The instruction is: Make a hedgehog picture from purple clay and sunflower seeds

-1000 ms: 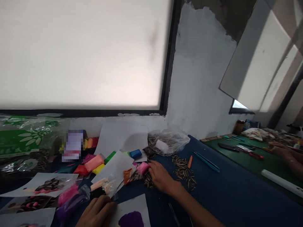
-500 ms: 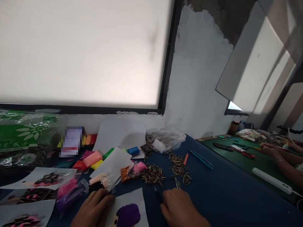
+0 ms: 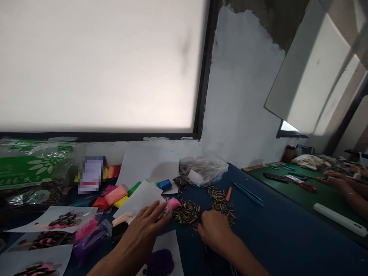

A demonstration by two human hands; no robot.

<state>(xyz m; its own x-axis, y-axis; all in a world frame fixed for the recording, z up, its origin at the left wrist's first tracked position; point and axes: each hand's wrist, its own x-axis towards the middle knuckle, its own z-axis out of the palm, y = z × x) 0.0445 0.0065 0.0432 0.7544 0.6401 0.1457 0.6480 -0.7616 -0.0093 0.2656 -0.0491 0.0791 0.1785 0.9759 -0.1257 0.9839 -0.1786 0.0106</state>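
Note:
My left hand [image 3: 145, 226] reaches forward with its fingers stretched out, beside a pink clay packet [image 3: 174, 204]. Whether the fingertips touch the packet I cannot tell. My right hand [image 3: 216, 232] is closed at the near edge of a pile of striped sunflower seeds [image 3: 188, 211]. A thin dark pointed tool [image 3: 205, 248] shows under it, mostly hidden by the fingers. A second seed pile [image 3: 220, 201] lies just beyond. Below my left hand rests a white card [image 3: 176, 249] with a flat purple clay shape [image 3: 161, 262], partly covered by my forearm.
Cards with seed-and-clay pictures [image 3: 43, 245] and a purple clay bag [image 3: 90, 241] lie left. Behind are colourful clay packets [image 3: 116, 194], a green seed bag [image 3: 25, 168] and a clear plastic bag [image 3: 211, 170]. Blue tweezers [image 3: 247, 193] lie right. Another person's hands [image 3: 340, 182] are at a green table.
My left hand has left the card and moved forward and right, its fingers now straightened. My right hand has moved slightly forward to the seeds, and its tool has turned under the hand.

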